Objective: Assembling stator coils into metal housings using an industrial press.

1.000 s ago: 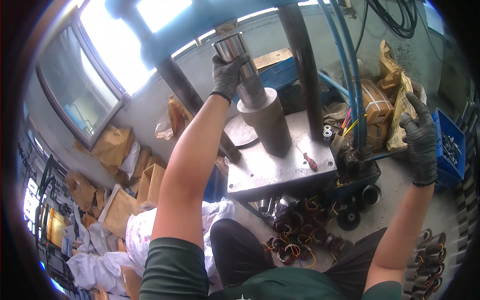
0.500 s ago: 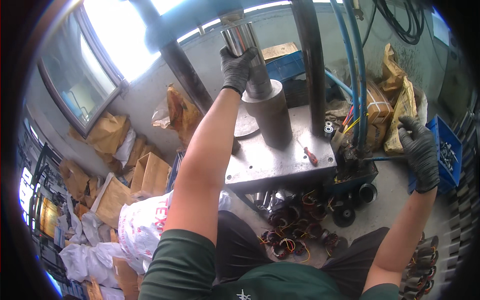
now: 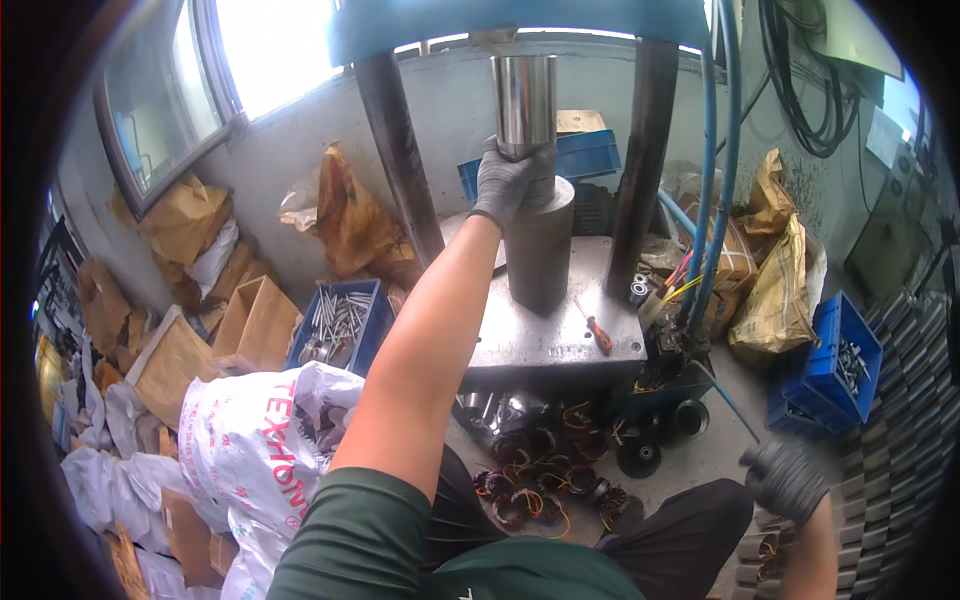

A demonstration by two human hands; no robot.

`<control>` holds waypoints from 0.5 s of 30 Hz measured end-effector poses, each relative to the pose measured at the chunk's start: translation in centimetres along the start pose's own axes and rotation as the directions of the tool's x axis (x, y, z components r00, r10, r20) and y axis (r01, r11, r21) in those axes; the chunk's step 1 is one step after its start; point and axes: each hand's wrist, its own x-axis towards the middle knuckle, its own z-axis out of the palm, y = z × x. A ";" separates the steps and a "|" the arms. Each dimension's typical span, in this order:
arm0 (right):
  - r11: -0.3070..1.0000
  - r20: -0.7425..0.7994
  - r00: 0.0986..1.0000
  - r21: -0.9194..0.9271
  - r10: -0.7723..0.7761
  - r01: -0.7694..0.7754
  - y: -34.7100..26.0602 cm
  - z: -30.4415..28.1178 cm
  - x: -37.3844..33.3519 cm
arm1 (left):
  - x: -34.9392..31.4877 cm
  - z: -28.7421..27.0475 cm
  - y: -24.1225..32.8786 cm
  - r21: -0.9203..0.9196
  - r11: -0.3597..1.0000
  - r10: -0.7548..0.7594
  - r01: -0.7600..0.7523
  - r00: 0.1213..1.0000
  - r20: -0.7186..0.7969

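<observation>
My left hand (image 3: 510,182), in a grey glove, is closed around the lower part of a shiny metal cylinder (image 3: 525,100). The cylinder stands upright beneath the blue crossbeam (image 3: 440,30) of a press. Directly under the hand, a thick dull-grey metal cylinder (image 3: 540,255) rests on the steel press table (image 3: 500,345); the glove hides where the two pieces meet. At the lower right, my gloved right hand (image 3: 788,482) is slightly blurred, its fingers curled at the end of a thin blue lever (image 3: 727,400) that slants down from the press's side.
A red-handled screwdriver (image 3: 598,335) lies on the press table. Dark posts (image 3: 640,160) flank the work. Wired motor parts (image 3: 545,470) sit on the floor below. Blue bins (image 3: 345,330) of metal pieces, cardboard and a white sack (image 3: 250,430) crowd the left; another blue bin (image 3: 840,350) stands right.
My right hand has moved down and toward me, from spread fingers to curled ones, and the lever now slants downward. My left hand now sits lower on the shiny cylinder. The view has shifted.
</observation>
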 end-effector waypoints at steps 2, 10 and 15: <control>0.999 0.058 0.998 -0.012 0.034 -0.033 -2.2 0.9 -0.4 | 0.0 -0.3 0.0 0.057 0.998 -0.021 0.023 0.999 -0.030; 0.979 -0.116 0.973 -0.024 0.200 -0.204 -4.6 3.3 -1.1 | 0.6 -1.8 0.5 0.203 0.979 -0.030 0.028 1.000 0.004; 0.977 -0.127 0.971 -0.039 0.202 -0.208 -4.1 3.8 -1.1 | 0.9 -1.5 0.0 0.236 0.971 -0.051 0.040 0.998 0.040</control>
